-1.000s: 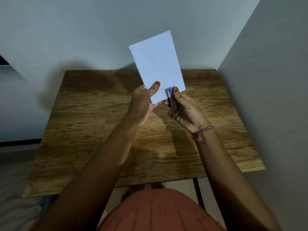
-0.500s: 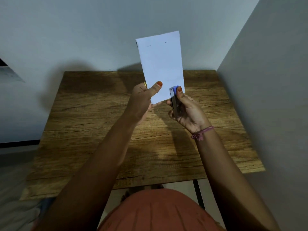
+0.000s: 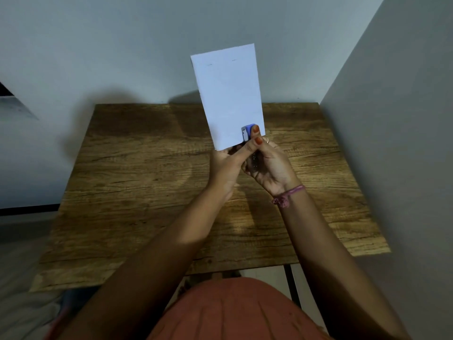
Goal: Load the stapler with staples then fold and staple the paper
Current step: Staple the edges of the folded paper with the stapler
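Observation:
A folded white paper [image 3: 228,94] stands upright in the air above the wooden table [image 3: 147,180]. Two small staple marks show near its top edge. My left hand [image 3: 226,165] holds the paper's bottom edge, with its thumb reaching across toward the stapler. A small blue stapler [image 3: 247,133] is in the grip of my right hand [image 3: 269,165]; its head sits over the paper's lower right corner, my right thumb on top of it. Most of the stapler's body is hidden by my fingers.
The table stands in a corner, with a wall behind it and another wall [image 3: 392,143] close on the right. Black table legs [image 3: 291,285] show below the near edge. An orange garment [image 3: 232,312] fills the bottom of the view.
The paper has straightened to upright and shifted right. My right hand has brought the stapler onto the paper's lower right corner, and my left thumb has moved over next to it.

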Demonstrator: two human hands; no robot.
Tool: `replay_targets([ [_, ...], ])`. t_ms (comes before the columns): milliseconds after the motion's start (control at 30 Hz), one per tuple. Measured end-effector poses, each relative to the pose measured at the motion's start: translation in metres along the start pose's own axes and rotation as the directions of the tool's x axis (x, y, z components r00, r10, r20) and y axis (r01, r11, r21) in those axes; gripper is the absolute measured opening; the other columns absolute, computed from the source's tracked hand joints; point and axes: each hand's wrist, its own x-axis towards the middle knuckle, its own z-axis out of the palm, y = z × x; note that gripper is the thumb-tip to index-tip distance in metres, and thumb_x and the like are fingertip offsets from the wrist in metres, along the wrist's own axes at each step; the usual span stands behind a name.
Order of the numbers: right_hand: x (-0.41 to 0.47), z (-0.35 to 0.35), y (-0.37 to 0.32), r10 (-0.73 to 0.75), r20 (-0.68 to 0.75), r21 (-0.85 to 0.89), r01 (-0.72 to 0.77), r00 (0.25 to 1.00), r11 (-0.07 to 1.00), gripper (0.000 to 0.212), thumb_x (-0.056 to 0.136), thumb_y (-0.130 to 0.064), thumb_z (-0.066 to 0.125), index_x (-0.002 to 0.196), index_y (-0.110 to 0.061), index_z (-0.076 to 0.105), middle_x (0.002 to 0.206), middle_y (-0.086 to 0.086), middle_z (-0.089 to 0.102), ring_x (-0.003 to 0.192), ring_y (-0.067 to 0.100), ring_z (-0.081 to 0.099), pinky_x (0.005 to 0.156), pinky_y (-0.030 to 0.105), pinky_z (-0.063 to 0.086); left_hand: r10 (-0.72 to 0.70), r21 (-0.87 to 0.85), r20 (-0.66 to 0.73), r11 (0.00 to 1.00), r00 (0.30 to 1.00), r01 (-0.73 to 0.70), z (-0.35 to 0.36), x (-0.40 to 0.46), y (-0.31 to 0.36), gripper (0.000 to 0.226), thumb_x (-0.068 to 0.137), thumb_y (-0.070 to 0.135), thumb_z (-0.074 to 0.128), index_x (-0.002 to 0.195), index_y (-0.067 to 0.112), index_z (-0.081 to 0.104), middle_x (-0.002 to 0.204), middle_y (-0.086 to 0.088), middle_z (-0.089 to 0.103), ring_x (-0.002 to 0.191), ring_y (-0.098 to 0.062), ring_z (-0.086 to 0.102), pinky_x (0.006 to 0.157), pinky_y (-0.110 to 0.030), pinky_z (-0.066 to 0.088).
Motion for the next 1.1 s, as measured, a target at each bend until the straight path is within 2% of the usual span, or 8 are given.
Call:
replay_targets([
  [167,0.000,0.005,0.000,0.001,-0.065,0.002,-0.001,0.998,1.000,0.027,0.085,-0.024,0.060,0.104,-0.009,0.050,0.102,0.015,0.048,0.088,0.026,0.048,0.071,0.030,0.039,0.029,-0.042,-0.017,0.999,0.999,-0.030,0.005,0.001,0.000,0.040,0.069,0.025,0.082,0.105,0.036,0.070,0.111,0.003,0.072,0.109,-0.020,0.065,0.086,-0.033,0.053],
  [267,-0.001,0.009,0.002,-0.025,-0.089,0.036,0.028,0.996,0.999,0.027,0.082,-0.022,0.063,0.101,-0.006,0.053,0.102,0.017,0.049,0.096,0.029,0.045,0.075,0.033,0.038,0.031,-0.046,-0.042,0.998,0.999,-0.033,0.005,-0.001,-0.001,0.038,0.069,0.025,0.082,0.103,0.038,0.070,0.109,0.005,0.072,0.108,-0.017,0.066,0.084,-0.028,0.053],
  [367,-0.001,0.012,0.005,-0.032,-0.144,0.047,0.040,0.989,0.998,0.045,0.078,-0.019,0.066,0.116,0.001,0.050,0.110,0.025,0.052,0.106,0.034,0.049,0.090,0.042,0.041,0.008,-0.051,-0.070,0.999,0.997,-0.011,0.006,-0.002,0.001,0.036,0.066,0.026,0.082,0.098,0.039,0.072,0.105,0.007,0.073,0.105,-0.014,0.067,0.082,-0.026,0.053],
  [500,0.001,0.012,0.005,-0.041,-0.148,0.037,0.047,0.988,0.998,0.016,0.089,-0.013,0.060,0.098,0.001,0.060,0.099,0.018,0.062,0.101,0.031,0.056,0.094,0.041,0.045,-0.047,-0.068,-0.051,0.997,0.998,0.044,0.003,0.001,0.004,0.036,0.065,0.024,0.083,0.098,0.031,0.073,0.107,0.001,0.073,0.106,-0.019,0.067,0.085,-0.032,0.053],
  [633,0.002,0.010,0.005,-0.031,-0.108,-0.019,0.029,0.994,0.999,0.021,0.089,-0.022,0.061,0.098,-0.005,0.055,0.091,0.016,0.052,0.083,0.025,0.046,0.068,0.030,0.037,-0.122,0.000,-0.005,0.993,0.993,0.122,-0.006,0.001,0.010,0.034,0.069,0.026,0.082,0.101,0.025,0.071,0.107,-0.003,0.073,0.102,-0.021,0.068,0.085,-0.036,0.054],
  [733,0.003,0.007,0.004,-0.038,-0.112,-0.100,0.027,0.993,0.995,0.025,0.083,-0.035,0.065,0.085,-0.011,0.059,0.071,0.006,0.063,0.067,0.018,0.049,0.057,0.026,0.033,-0.123,-0.056,-0.051,0.991,0.991,0.120,-0.016,0.002,0.019,0.014,0.083,0.024,0.069,0.095,0.019,0.073,0.096,-0.002,0.074,0.084,-0.019,0.069,0.076,-0.033,0.056],
  [933,0.007,-0.005,0.006,0.030,-0.085,-0.189,-0.046,0.996,0.981,0.020,0.086,-0.042,0.062,0.086,-0.023,0.059,0.070,-0.005,0.066,0.068,0.012,0.058,0.051,0.019,0.043,0.061,0.324,-0.194,0.946,0.979,0.005,-0.041,0.014,0.040,0.014,0.087,0.014,0.067,0.101,0.017,0.066,0.092,-0.001,0.074,0.084,-0.014,0.071,0.068,-0.028,0.057],
  [1100,0.013,-0.024,0.015,0.100,-0.097,-0.190,-0.118,0.990,0.975,0.038,0.077,-0.051,0.063,0.100,-0.020,0.062,0.078,-0.005,0.058,0.063,0.007,0.054,0.052,0.020,0.039,0.097,0.384,-0.276,0.923,0.956,0.017,-0.057,0.023,0.047,0.020,0.088,0.012,0.066,0.107,0.007,0.064,0.098,-0.008,0.071,0.082,-0.011,0.069,0.066,-0.025,0.056],
])
